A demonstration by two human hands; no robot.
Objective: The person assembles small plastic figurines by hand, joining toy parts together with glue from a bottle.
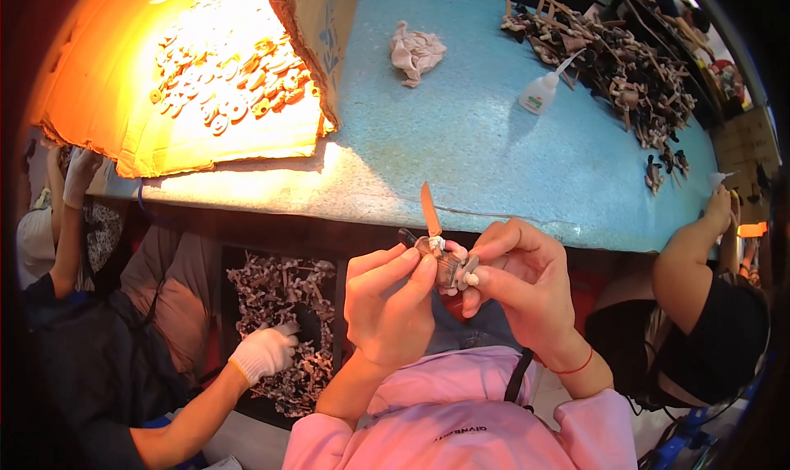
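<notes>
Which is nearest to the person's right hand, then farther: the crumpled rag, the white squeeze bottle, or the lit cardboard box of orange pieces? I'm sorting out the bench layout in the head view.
From the right hand:
1. White squeeze bottle, up on the blue table, slightly right.
2. Crumpled rag, farther back, to the left.
3. Lit cardboard box of orange pieces, far left.

Single head cam, worn on person, looks steeply down and fwd. Left hand and right hand sit close, lower centre. Blue table stretches away above them. Fisheye bends edges near rim. Co-workers at left and right margins. No 2nd view to overlap.
</notes>
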